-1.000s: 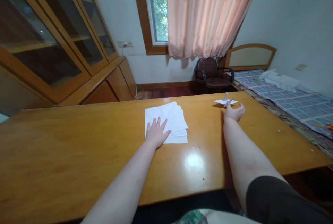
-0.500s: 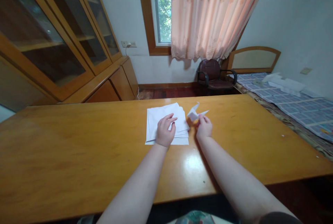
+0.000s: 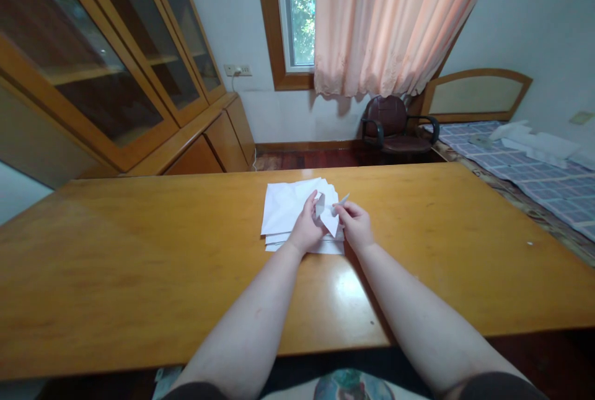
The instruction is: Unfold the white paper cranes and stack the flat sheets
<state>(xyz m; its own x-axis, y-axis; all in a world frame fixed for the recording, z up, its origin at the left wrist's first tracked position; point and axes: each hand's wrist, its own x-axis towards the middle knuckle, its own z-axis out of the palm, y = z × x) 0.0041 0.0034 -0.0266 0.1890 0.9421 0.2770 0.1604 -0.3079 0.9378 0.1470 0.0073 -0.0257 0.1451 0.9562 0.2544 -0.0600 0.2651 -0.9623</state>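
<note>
Table [image 3: 139, 251] fills my view, wood, glare patch at 6 o'clock of the paper stack [image 3: 283, 211]. Stack lies mid-table, sheets fanned. Since a second ago the right hand [image 3: 357, 226] has carried the folded paper piece [image 3: 328, 211] in from 2 o'clock to centre, above the stack. Left hand [image 3: 305, 226] has lifted off the stack; both hands now pinch the piece together.

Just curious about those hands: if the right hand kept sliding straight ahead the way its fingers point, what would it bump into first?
The right hand points forward and slightly left. It already pinches the folded paper piece, so that comes first, with the stack of white sheets just beyond. Depth is hard to judge.
</note>
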